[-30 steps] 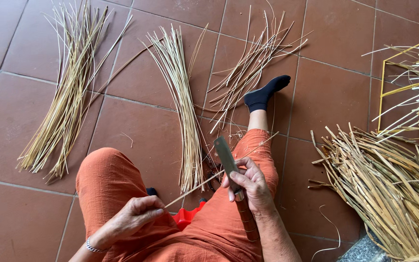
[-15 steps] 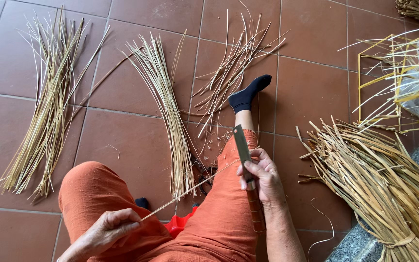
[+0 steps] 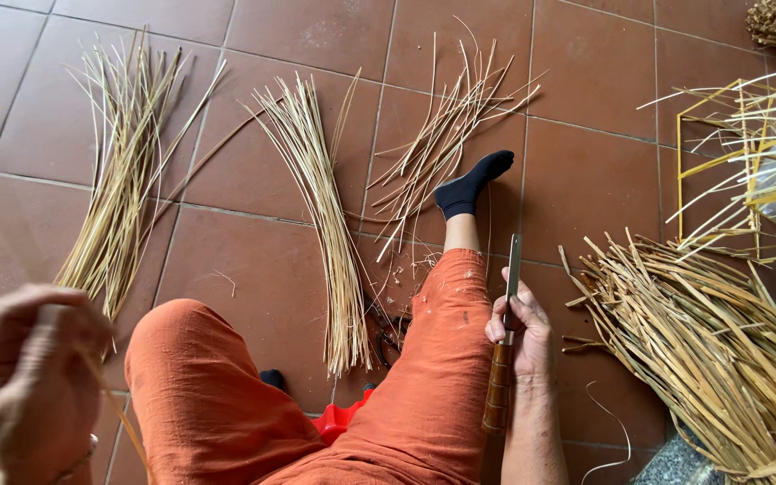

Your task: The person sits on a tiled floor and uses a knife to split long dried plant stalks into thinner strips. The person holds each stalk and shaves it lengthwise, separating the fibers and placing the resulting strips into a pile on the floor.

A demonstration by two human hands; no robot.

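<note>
Knife, long grey blade on a brown wooden handle (image 3: 505, 341): gripped by the right hand (image 3: 521, 334), fingers wrapped at the blade's base, tip pointing far. Thin pale cane strip (image 3: 111, 409): apparently pinched in the blurred left hand (image 3: 33, 382), near left. Sorted pale split-cane bundles (image 3: 316, 216) lie on the far red floor tiles (image 3: 253, 287); coarse unsplit cane heap (image 3: 720, 341) at right. Handling advice: edge away from the orange-trousered leg (image 3: 442, 359), strip taut.

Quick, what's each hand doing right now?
Left hand: closed on a thin cane strip, blurred.
Right hand: closed around a knife.
</note>
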